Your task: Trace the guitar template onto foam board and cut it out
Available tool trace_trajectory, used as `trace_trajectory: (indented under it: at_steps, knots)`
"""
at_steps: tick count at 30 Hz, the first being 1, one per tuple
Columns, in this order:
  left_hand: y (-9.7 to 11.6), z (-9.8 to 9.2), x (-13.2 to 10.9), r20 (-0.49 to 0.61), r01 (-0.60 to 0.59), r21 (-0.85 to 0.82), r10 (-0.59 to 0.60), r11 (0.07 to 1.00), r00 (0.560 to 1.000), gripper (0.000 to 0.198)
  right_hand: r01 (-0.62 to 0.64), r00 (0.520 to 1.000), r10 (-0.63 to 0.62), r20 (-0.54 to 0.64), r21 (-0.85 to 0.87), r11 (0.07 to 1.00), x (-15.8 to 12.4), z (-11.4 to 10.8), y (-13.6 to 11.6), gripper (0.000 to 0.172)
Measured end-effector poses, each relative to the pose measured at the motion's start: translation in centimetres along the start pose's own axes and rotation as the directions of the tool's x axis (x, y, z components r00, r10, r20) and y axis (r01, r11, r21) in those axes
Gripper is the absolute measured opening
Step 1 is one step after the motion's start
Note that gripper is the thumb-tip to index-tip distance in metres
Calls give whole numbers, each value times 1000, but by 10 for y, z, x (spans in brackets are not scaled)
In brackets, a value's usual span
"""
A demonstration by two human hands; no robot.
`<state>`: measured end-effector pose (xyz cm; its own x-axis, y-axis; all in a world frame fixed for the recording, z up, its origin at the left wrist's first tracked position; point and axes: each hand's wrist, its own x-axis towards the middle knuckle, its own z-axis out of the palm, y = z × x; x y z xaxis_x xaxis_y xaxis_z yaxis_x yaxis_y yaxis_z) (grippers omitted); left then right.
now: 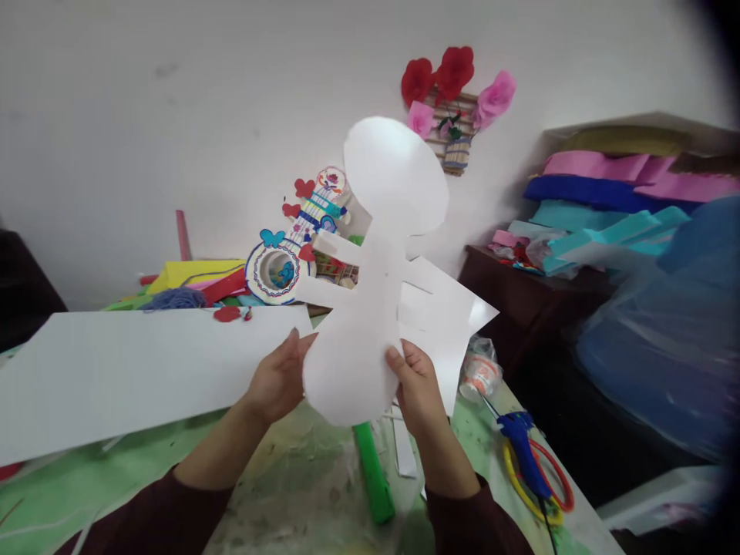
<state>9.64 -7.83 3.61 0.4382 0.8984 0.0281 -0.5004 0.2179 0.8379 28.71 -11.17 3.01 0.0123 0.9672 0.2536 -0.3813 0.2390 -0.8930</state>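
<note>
A white paper cutout (375, 293) with a round head, side strips and a rounded bottom is held upright above the green table (301, 493). My left hand (277, 381) pinches its lower left edge. On the lower right edge, my right hand (419, 389) grips it with the thumb on the front. Both hands are closed on the cutout. An uncut part of the sheet still sticks out on its right side.
A large white sheet (127, 370) lies at the left. A green roll (375, 474) rests below my hands. A blue glue gun (523, 451) and coloured rings lie at the right edge, by a tape cup (481, 374). Paper crafts, foam sheets and paper flowers (454, 77) line the wall.
</note>
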Motion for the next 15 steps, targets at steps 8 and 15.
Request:
trace_trajectory:
  at_steps: [8,15]
  knots:
    - [1,-5,-12,69,101,-2,-100,995,993,41,-153,965,178,193,-136,979,-1,4,10,28]
    - [0,6,-9,-87,101,166,-88,981,992,49,54,988,-137,-79,-646,761,7,-10,11,38]
